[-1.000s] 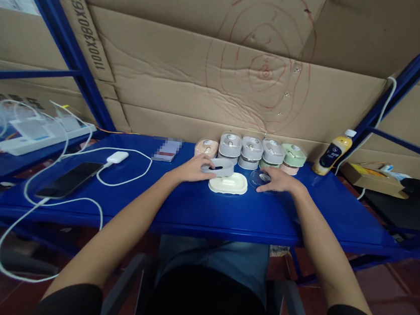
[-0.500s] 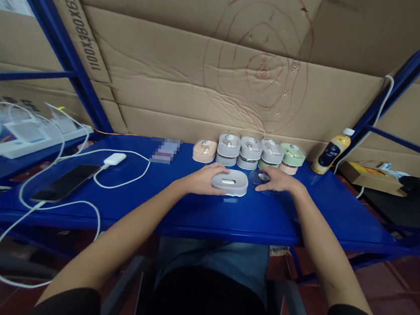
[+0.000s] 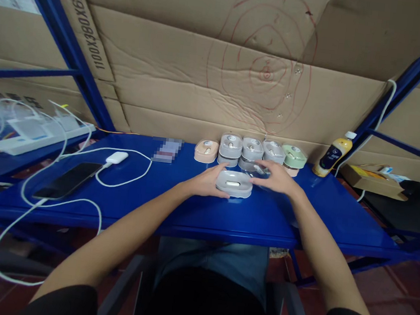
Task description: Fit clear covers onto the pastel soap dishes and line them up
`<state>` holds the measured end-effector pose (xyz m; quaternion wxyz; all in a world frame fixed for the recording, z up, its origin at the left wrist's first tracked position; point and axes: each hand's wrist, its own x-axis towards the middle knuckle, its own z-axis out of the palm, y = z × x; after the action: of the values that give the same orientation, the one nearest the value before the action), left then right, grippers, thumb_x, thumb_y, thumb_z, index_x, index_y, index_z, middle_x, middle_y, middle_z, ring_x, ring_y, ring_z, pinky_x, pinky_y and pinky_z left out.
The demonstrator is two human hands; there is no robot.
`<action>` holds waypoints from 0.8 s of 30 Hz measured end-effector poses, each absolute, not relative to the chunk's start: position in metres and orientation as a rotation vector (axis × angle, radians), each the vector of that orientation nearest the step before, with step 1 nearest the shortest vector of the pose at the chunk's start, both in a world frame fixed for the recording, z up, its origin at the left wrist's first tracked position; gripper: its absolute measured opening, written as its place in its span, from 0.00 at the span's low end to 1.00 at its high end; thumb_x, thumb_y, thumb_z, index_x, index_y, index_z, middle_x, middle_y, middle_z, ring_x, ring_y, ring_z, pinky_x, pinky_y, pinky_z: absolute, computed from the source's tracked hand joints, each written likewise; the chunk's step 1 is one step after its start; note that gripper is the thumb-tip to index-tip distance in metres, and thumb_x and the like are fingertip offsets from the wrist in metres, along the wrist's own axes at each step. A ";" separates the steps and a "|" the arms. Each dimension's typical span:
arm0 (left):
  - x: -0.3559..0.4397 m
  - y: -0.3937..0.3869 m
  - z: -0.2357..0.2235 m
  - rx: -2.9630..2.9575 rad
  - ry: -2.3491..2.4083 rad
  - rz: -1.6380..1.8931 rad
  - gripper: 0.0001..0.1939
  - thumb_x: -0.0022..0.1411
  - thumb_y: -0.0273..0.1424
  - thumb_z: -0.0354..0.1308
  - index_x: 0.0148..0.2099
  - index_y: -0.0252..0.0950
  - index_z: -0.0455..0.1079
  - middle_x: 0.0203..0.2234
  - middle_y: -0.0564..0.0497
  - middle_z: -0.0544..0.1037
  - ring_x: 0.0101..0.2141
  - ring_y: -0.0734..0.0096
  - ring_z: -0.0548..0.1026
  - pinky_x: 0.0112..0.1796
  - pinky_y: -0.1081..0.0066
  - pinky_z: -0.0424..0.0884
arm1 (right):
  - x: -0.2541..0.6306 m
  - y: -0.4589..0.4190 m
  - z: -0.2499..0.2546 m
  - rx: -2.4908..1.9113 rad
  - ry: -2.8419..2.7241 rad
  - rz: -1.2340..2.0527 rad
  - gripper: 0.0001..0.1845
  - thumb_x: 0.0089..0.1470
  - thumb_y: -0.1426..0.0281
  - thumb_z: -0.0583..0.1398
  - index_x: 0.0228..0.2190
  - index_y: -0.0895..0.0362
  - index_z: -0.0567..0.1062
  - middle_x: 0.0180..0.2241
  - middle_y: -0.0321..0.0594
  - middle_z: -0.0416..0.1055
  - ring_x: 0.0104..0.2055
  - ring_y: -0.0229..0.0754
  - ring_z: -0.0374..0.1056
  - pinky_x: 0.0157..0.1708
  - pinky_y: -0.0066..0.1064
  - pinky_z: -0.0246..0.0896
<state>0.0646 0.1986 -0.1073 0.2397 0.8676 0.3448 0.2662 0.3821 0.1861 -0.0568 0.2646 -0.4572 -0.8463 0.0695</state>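
A grey rounded box (image 3: 234, 183) sits on the blue shelf (image 3: 196, 211) in front of me. My left hand (image 3: 207, 181) rests against its left side, fingers curled on it. My right hand (image 3: 276, 178) holds a clear round lid (image 3: 256, 169) lifted just above the box's far right corner. Behind them stands a row of small lidded boxes: a peach one (image 3: 206, 150), three grey stacked ones (image 3: 252, 149), and a green one (image 3: 294, 156).
A black phone (image 3: 66, 179) lies on the left with a white cable and charger (image 3: 116, 157). A power strip (image 3: 30, 133) sits further left. A yellow bottle (image 3: 333, 153) stands at the right by a cardboard box (image 3: 370, 178). Cardboard lines the back.
The grey part in my left hand came down onto the cream base, so the box now looks grey. My right hand lifted the clear lid off the shelf and moved it left toward the box.
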 end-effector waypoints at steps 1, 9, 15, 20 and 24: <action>0.067 0.199 -0.111 2.341 0.937 0.755 0.69 0.47 0.54 0.81 0.80 0.37 0.51 0.69 0.29 0.70 0.69 0.30 0.70 0.67 0.36 0.67 | 0.373 0.183 -0.058 -1.156 -2.304 0.186 0.46 0.54 0.41 0.72 0.63 0.56 0.79 0.56 0.53 0.80 0.56 0.62 0.78 0.58 0.54 0.72; 0.082 0.200 -0.129 2.235 0.894 0.865 0.79 0.43 0.54 0.83 0.83 0.38 0.40 0.71 0.26 0.68 0.72 0.24 0.65 0.67 0.30 0.63 | 0.327 0.170 -0.074 -0.995 -2.426 0.142 0.46 0.53 0.42 0.73 0.65 0.53 0.78 0.53 0.52 0.77 0.56 0.62 0.75 0.60 0.56 0.71; 0.082 0.200 -0.126 2.252 0.891 0.867 0.77 0.41 0.54 0.83 0.82 0.38 0.46 0.71 0.28 0.69 0.71 0.26 0.67 0.67 0.34 0.66 | 0.327 0.176 -0.079 -1.030 -2.461 0.114 0.47 0.53 0.43 0.73 0.65 0.55 0.79 0.50 0.53 0.76 0.54 0.62 0.74 0.59 0.57 0.71; 0.082 0.199 -0.120 2.311 0.870 0.856 0.68 0.43 0.54 0.83 0.78 0.35 0.57 0.70 0.30 0.71 0.69 0.30 0.71 0.67 0.39 0.69 | 0.326 0.178 -0.081 -1.063 -2.485 0.123 0.52 0.53 0.39 0.72 0.68 0.58 0.76 0.49 0.54 0.75 0.53 0.63 0.74 0.58 0.58 0.71; 0.079 0.197 -0.113 2.348 0.852 0.850 0.63 0.46 0.54 0.82 0.76 0.38 0.60 0.70 0.33 0.72 0.68 0.33 0.72 0.67 0.41 0.69 | 0.329 0.176 -0.081 -1.076 -2.457 0.230 0.46 0.65 0.36 0.60 0.70 0.53 0.72 0.54 0.55 0.77 0.58 0.62 0.74 0.61 0.57 0.70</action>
<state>0.0794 0.1972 -0.1129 0.2487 0.8620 0.3128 0.3118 0.3294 0.1763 -0.0806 0.2231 -0.3895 -0.8897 0.0832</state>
